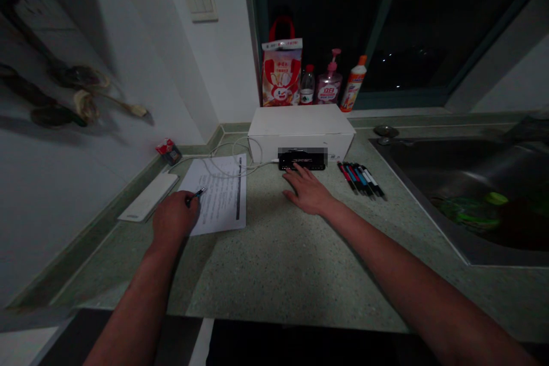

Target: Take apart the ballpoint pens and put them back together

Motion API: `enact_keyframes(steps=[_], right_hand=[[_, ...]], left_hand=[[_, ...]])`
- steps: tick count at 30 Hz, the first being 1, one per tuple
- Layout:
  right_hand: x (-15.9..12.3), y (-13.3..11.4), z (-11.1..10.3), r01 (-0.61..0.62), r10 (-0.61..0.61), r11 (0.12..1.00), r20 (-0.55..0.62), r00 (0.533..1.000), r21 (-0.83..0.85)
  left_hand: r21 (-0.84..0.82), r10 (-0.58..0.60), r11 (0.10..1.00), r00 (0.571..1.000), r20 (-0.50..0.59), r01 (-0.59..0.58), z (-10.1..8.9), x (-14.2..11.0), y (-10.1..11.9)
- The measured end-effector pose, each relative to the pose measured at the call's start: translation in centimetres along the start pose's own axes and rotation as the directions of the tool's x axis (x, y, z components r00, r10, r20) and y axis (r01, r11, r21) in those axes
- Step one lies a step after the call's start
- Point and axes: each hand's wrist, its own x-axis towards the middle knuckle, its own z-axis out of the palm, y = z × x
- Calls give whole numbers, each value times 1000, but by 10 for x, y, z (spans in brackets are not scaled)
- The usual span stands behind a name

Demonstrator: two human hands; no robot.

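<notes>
My left hand [174,216] is closed around a dark pen [198,194], its tip pointing over a printed sheet of paper [223,200]. Under that hand's left side, a white power bank-like slab [148,199] lies by the wall. My right hand [309,190] lies with its fingers stretched out, the tips at the lower edge of a black phone [315,164]. The phone leans sideways against a white box [300,123]; a white cable [257,170] runs into its left end. Right of the hand, several pens [360,179] lie side by side.
A steel sink [422,200] with green items in it takes up the right. Behind the box stand a red-white bag [282,77], a small bottle [307,88], a pink pump bottle [329,84] and an orange-capped bottle [354,86]. A small red pack [168,151] sits against the left wall.
</notes>
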Motion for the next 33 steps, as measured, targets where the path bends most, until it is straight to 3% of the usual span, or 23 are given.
enact_keyframes(steps=[8,17,23,26,29,33], right_hand=[[-2,-3,-6,69,-69,998,-29,997,-2],[-3,-4,-7,66,-64,997,-41,997,46],[-6,-7,-11,66,-60,996,-95,994,68],[-14,-14,-15,78,-68,993,-112,991,90],[-27,-29,-17,101,-87,987,-112,990,129],[-47,-52,-21,95,-68,973,-132,989,208]], left_hand=[[-9,-4,1000,1000,-2,4,0,0,-1],[-12,3,1000,1000,-2,-3,0,-1,0],[-167,-27,986,998,-59,17,-3,-1,2],[-272,59,959,992,-109,-86,-3,-5,9],[-367,224,898,971,-89,-241,-3,-17,28],[-548,484,732,875,3,-404,-3,-43,78]])
